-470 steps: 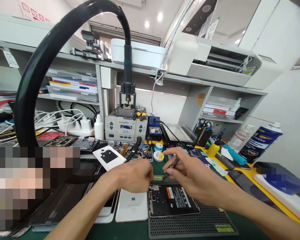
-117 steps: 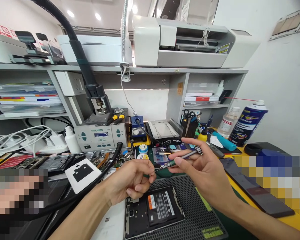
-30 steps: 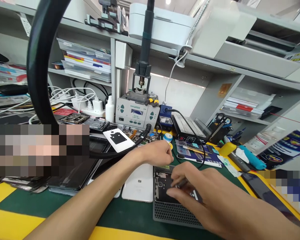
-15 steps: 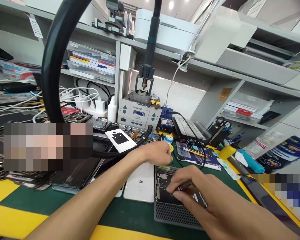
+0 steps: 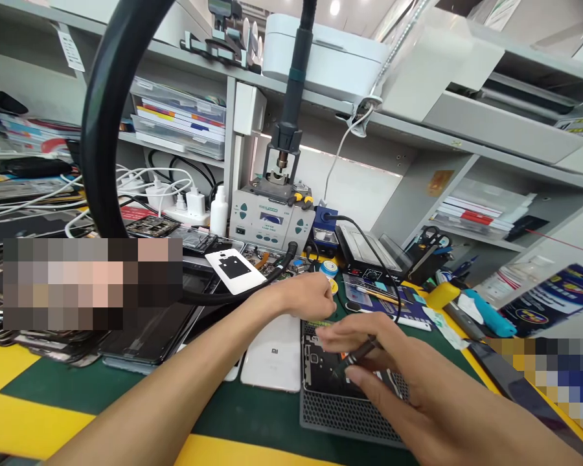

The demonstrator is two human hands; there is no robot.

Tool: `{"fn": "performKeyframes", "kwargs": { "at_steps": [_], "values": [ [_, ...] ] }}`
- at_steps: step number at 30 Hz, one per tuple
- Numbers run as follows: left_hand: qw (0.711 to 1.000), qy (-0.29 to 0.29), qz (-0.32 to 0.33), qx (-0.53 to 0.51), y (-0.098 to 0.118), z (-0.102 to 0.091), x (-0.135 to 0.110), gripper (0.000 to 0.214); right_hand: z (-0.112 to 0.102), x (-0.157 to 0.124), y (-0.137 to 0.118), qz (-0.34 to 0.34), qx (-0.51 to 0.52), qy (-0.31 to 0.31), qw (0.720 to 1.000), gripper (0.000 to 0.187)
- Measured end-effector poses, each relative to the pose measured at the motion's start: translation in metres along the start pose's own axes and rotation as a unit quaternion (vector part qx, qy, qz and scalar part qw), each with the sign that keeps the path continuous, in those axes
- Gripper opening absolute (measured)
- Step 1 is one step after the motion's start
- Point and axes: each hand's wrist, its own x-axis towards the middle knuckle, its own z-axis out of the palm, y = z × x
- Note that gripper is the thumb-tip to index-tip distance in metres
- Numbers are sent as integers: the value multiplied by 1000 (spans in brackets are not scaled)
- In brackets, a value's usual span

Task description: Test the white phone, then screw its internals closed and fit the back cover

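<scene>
An opened black phone (image 5: 323,369) with its back cover off lies on a grey perforated mat (image 5: 340,414). My right hand (image 5: 393,375) is closed round a thin dark screwdriver (image 5: 357,355), its tip pointing down at the phone's inside. My left hand (image 5: 311,298) rests just past the mat's far edge, fingers pinched together; what they hold is too small to see. A white phone back cover (image 5: 272,353) lies left of the mat.
A grey soldering station (image 5: 271,223) with a thick black hose (image 5: 97,123) arching overhead stands at the back. Chargers and white cables (image 5: 150,194), a parts tray, stacked phones (image 5: 140,330), a blue spray can (image 5: 558,298) and shelves surround the green bench mat (image 5: 126,388).
My right hand has lifted slightly and turned, so the screwdriver now shows between the fingers above the phone. My left hand has stayed in place.
</scene>
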Motion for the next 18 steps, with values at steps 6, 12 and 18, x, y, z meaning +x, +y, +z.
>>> {"fn": "performKeyframes", "kwargs": {
  "at_steps": [6, 12, 18],
  "values": [
    [1000, -1, -10, 3, 0, 0, 0, 32, -1, 1, 1, -3, -37, 32, 999, 26],
    [1000, -7, -9, 5, -3, 1, 2, 33, -3, 1, -1, 11, -28, 0, 1000, 22],
    [1000, -6, -5, 5, -5, 2, 5, 32, -5, -1, -2, -5, 9, 8, 1000, 27]
  ]
}}
